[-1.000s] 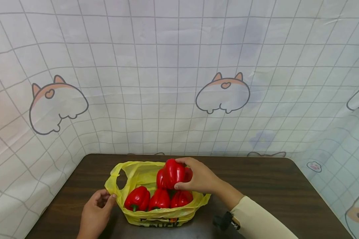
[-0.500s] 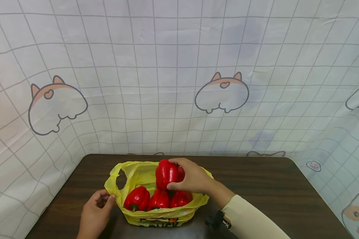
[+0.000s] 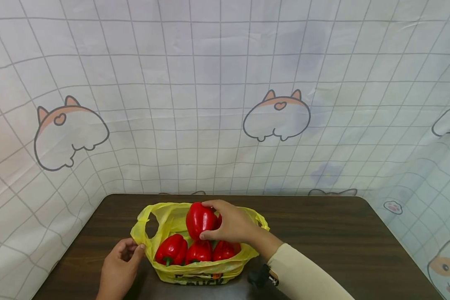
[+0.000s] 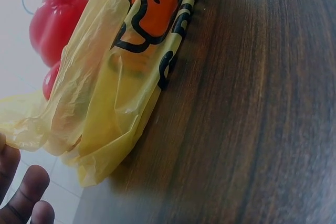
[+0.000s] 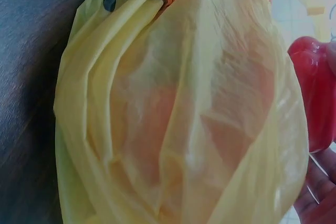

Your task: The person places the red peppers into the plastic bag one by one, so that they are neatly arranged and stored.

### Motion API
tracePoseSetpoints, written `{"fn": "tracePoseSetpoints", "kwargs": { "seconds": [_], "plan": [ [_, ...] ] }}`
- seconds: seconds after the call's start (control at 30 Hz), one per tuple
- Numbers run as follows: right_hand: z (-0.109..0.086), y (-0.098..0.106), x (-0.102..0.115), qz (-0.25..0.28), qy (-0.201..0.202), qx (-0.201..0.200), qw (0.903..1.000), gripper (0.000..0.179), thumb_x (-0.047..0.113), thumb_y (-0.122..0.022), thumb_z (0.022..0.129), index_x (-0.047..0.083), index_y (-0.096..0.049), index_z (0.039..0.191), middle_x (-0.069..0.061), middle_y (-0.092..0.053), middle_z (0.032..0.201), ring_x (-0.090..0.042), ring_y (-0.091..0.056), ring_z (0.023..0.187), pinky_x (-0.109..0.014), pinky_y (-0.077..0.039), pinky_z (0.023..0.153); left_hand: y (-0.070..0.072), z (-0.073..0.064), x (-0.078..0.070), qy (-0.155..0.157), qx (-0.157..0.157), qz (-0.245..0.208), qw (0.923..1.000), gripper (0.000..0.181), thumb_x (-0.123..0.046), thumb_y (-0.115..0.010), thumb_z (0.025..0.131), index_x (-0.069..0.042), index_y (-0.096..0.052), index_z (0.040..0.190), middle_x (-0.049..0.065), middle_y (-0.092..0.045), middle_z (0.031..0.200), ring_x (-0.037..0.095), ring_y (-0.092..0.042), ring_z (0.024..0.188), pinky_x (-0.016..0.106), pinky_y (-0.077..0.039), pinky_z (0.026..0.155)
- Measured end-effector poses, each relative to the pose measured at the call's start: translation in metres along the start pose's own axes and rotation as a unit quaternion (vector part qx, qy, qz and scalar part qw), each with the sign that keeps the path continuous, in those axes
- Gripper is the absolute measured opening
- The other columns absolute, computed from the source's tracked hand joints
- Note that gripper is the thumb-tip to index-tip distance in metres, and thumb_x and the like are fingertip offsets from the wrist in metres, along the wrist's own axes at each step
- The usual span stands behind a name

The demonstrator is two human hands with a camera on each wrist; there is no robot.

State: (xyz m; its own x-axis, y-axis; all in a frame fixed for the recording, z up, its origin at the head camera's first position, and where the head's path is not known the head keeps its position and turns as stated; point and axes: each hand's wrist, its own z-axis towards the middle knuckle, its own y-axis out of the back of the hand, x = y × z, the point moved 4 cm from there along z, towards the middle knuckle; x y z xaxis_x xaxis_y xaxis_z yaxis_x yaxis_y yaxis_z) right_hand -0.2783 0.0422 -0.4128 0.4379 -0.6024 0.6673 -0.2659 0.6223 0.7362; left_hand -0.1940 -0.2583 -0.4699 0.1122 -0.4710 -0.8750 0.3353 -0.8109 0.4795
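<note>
A yellow plastic bag (image 3: 164, 271) with dark printed lettering sits with its mouth spread wide on the table. My left hand (image 3: 119, 266) pinches the bag's left edge just below the handle loop. Over the opening, my right hand (image 3: 234, 224) grips a red bell pepper (image 3: 198, 221) between thumb and fingers. Three more bell peppers, at left (image 3: 171, 249), middle (image 3: 198, 252) and right (image 3: 224, 250), lie along the front inside. A bit of red shows behind my right hand, mostly hidden. In the right wrist view, the bag wall (image 5: 210, 103) covers much of the scene.
The dark wood-grain table (image 3: 333, 241) extends to both sides of the bag. Behind and beside it hangs a white grid-patterned cloth (image 3: 180, 75) printed with cartoon dogs. A small black device (image 3: 260, 276) is at my right wrist.
My right hand has moved left with the bell pepper, over the bag's opening, and slightly lower. The left hand keeps its pinch on the bag's edge.
</note>
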Motion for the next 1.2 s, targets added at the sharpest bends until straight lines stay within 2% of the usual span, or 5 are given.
{"fn": "tracePoseSetpoints", "kwargs": {
  "seconds": [0.37,0.9,1.2],
  "plan": [
    [0.010,-0.013,0.006,0.015,0.002,0.011,0.9998,0.080,0.050,-0.086,0.079,0.029,-0.051,0.148,0.006,-0.056,0.136,-0.015,-0.058,0.113,-0.035,-0.057,0.079,0.001,-0.001,0.001,0.005,-0.001,0.005,1.0000,0.026,-0.024,-0.069,0.101,-0.003,-0.065,0.115,0.009,-0.070,0.094,0.016,-0.064,0.080,0.028,-0.049,0.064],
    [0.027,-0.025,0.015,-0.005,0.003,0.012,0.9999,0.082,0.051,-0.086,0.078,0.026,-0.051,0.148,0.006,-0.058,0.134,-0.014,-0.057,0.113,-0.036,-0.056,0.081,0.001,0.000,0.002,0.003,0.000,0.007,1.0000,0.027,-0.024,-0.068,0.101,-0.002,-0.064,0.116,0.009,-0.070,0.095,0.016,-0.065,0.081,0.028,-0.049,0.064],
    [0.036,-0.032,0.018,-0.009,-0.005,-0.005,0.9999,0.084,0.049,-0.087,0.078,0.024,-0.051,0.149,0.007,-0.059,0.132,-0.011,-0.059,0.107,-0.033,-0.055,0.080,0.002,0.000,0.003,0.005,0.002,0.005,1.0000,0.028,-0.027,-0.069,0.101,-0.003,-0.064,0.116,0.008,-0.071,0.095,0.017,-0.065,0.082,0.028,-0.049,0.064]
  ]
}}
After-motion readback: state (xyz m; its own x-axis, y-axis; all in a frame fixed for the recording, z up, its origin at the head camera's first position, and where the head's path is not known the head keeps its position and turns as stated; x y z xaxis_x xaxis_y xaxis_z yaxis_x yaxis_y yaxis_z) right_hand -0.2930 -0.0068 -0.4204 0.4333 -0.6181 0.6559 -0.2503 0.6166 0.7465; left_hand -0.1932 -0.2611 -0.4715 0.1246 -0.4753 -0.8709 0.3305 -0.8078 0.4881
